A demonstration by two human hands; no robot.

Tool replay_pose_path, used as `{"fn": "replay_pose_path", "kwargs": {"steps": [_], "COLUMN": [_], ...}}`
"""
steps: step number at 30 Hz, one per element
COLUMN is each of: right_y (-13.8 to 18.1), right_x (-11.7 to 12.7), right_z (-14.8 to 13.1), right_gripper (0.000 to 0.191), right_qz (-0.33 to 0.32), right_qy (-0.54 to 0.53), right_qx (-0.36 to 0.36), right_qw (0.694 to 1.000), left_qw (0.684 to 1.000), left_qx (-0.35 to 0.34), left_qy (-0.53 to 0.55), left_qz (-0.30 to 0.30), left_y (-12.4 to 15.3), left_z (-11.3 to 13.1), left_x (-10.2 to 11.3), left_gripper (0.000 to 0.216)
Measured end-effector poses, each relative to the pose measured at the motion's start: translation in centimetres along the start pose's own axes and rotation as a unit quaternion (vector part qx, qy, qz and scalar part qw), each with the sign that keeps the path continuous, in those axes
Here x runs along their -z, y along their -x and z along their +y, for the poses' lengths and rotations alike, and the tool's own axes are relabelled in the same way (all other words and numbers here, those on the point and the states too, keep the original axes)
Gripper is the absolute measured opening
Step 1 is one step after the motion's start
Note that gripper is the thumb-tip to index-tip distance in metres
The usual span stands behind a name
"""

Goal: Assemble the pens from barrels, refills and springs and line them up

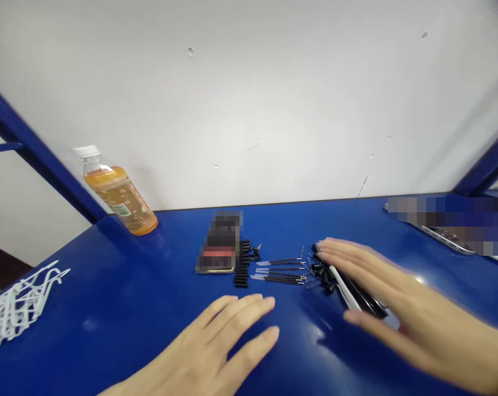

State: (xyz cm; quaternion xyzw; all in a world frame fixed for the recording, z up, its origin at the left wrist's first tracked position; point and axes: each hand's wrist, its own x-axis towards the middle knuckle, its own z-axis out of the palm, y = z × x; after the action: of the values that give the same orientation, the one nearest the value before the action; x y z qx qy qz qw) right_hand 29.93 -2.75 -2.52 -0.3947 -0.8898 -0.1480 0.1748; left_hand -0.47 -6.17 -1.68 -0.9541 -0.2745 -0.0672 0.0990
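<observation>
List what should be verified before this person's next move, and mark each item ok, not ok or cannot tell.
1. Left hand free: ok; fingers apart over the blue table, nothing visible in them.
2. Right hand clear of the black and white tubes: not ok; it covers part of them.
3. Right hand's grip on the tubes: cannot tell; palm and inner fingers are hidden.
4. Thin refills laid out rather than heaped: ok; they lie roughly side by side between the hands, farther back than the left.
5. Drink bottle capped and away from the small parts: ok; it stands far left by the wall.
</observation>
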Motion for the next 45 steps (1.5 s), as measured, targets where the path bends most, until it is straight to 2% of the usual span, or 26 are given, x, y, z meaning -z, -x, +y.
{"fn": "replay_pose_path", "kwargs": {"steps": [2, 3, 5, 11, 15, 19, 23, 27, 29, 32, 33, 34, 36, 37, 39, 45], "right_y": [-0.2, -0.2, -0.1, 0.2, 0.4, 0.4, 0.2, -0.2, -0.3, -0.1, 0.0, 0.3, 0.8, 1.1, 1.5, 1.7], "right_x": [-0.4, -0.8, -1.6, -2.4, -2.0, -1.3, -0.5, 0.0, -0.1, -0.5, -0.7, -0.9, -1.4, -1.7, -2.1, -2.3], "right_z": [-3.2, -4.4, -5.6, -5.7, -5.8, -5.8, -6.0, -5.5, -4.1, -0.1, 1.5, 2.9, 5.3, 6.1, 7.0, 6.6], "right_gripper": [0.046, 0.042, 0.038, 0.038, 0.038, 0.041, 0.046, 0.048, 0.041, 0.024, 0.023, 0.023, 0.023, 0.023, 0.023, 0.030], "right_qz": [0.049, 0.033, 0.042, 0.016, -0.022, -0.047, -0.088, -0.091, -0.059, 0.046, 0.039, 0.005, -0.069, -0.111, -0.154, -0.143], "right_qy": [0.060, 0.090, 0.118, 0.102, 0.095, 0.027, -0.014, -0.040, -0.050, -0.058, -0.053, -0.036, -0.038, -0.060, -0.084, -0.114], "right_qx": [0.132, 0.174, 0.207, 0.191, 0.188, 0.178, 0.168, 0.164, 0.126, -0.074, -0.142, -0.211, -0.290, -0.305, -0.309, -0.314], "right_qw": [0.988, 0.980, 0.970, 0.976, 0.977, 0.983, 0.982, 0.981, 0.989, 0.995, 0.988, 0.977, 0.954, 0.944, 0.935, 0.932], "left_qw": [0.997, 0.994, 0.992, 0.997, 0.994, 0.991, 0.991, 0.991, 0.991, 0.990, 0.990, 0.990, 0.988, 0.987, 0.985, 0.983], "left_qx": [-0.056, -0.077, -0.093, -0.053, -0.040, -0.048, -0.043, -0.056, -0.061, -0.064, -0.062, -0.056, -0.044, -0.039, -0.037, -0.037], "left_qy": [-0.033, -0.044, -0.042, 0.019, 0.065, 0.082, 0.065, 0.063, 0.060, 0.080, 0.096, 0.114, 0.146, 0.157, 0.168, 0.178], "left_qz": [-0.040, -0.059, -0.077, -0.061, -0.078, -0.095, -0.104, -0.102, -0.105, -0.096, -0.083, -0.063, -0.016, 0.003, 0.022, 0.020], "left_y": [-1.6, -2.2, -2.8, -2.4, -2.5, -3.0, -3.0, -3.0, -3.0, -3.1, -3.1, -3.1, -3.0, -3.0, -3.0, -2.7], "left_z": [-0.3, -0.3, -0.4, -0.3, -0.2, -0.2, -0.2, -0.3, -0.4, -0.7, -0.8, -0.9, -1.0, -1.0, -1.1, -1.0], "left_x": [0.4, 0.3, -0.2, -2.5, -1.6, -0.3, -0.2, -0.2, 0.0, 0.1, 0.0, -0.1, -0.3, -0.5, -0.7, -0.8], "left_gripper": [0.048, 0.050, 0.050, 0.053, 0.056, 0.053, 0.069, 0.069, 0.065, 0.049, 0.041, 0.034, 0.026, 0.026, 0.025, 0.022]}}
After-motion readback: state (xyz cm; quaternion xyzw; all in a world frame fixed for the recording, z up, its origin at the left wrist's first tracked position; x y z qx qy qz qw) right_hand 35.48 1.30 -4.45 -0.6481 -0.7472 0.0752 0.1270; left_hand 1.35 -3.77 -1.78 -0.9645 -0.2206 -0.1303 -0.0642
